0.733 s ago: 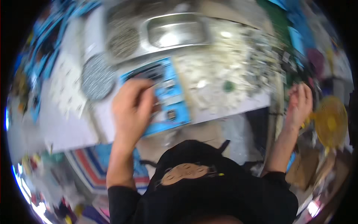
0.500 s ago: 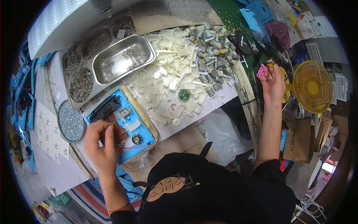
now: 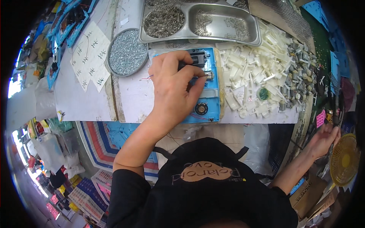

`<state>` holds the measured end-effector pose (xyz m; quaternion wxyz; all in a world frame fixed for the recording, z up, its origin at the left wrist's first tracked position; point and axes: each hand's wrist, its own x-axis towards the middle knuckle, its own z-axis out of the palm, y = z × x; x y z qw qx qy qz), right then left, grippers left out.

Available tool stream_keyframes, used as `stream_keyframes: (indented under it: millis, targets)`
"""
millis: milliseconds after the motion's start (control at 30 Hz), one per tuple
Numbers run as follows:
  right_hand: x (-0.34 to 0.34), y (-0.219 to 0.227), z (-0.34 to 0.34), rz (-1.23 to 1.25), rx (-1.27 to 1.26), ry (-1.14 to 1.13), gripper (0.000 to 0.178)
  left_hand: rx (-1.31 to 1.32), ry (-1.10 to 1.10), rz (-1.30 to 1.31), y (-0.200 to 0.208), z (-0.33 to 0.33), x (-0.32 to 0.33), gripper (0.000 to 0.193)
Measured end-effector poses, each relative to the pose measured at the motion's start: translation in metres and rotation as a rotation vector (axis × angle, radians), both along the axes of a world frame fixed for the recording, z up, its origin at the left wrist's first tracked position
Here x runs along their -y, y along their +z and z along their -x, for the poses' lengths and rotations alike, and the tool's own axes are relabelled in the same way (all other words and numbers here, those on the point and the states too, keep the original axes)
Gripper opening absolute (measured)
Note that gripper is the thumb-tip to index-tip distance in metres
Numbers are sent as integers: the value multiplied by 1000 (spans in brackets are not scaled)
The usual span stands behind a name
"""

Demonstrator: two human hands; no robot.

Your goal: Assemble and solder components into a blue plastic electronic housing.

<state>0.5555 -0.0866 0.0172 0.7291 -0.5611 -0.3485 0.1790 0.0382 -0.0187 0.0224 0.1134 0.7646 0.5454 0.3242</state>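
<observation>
Here, near the upper middle of the frame, the left hand [image 3: 173, 85] lies over a blue plastic casing [image 3: 210, 91] on the white bench top [image 3: 83, 102]. Its fingers are curled, the tips pinching at a small metal part [image 3: 209, 75] inside the casing, beside a black block [image 3: 197, 59]. A round speaker [image 3: 201, 108] sits in the casing's lower part, clear of the hand. Just above the casing stands a metal compartment tray [image 3: 228, 38] of small springs and screws, and to its left a round dish of screws [image 3: 127, 52]. Right of the casing spreads a heap of white plastic pieces [image 3: 258, 72]. At the right edge, the right hand [image 3: 324, 140] is open, palm up, holding nothing I can see, near a yellow fan [image 3: 345, 159].
</observation>
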Motion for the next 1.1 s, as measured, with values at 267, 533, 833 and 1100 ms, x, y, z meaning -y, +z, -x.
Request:
stream_keyframes:
  millis: [267, 533, 833, 1100]
  targets:
    - [-17, -3, 211, 142, 170, 770, 31, -57, -25, -11, -2, -8, -4, 14]
    - [-50, -9, 251, 113, 337, 943, 30, -66, 8, -25, -6, -10, -7, 13]
    - [-54, -7, 258, 124, 350, 942, 30, -52, -4, -24, -8, -8, -8, 13]
    - [-56, -7, 259, 96, 456, 948, 30, -49, -8, -36, -8, -8, -8, 13]
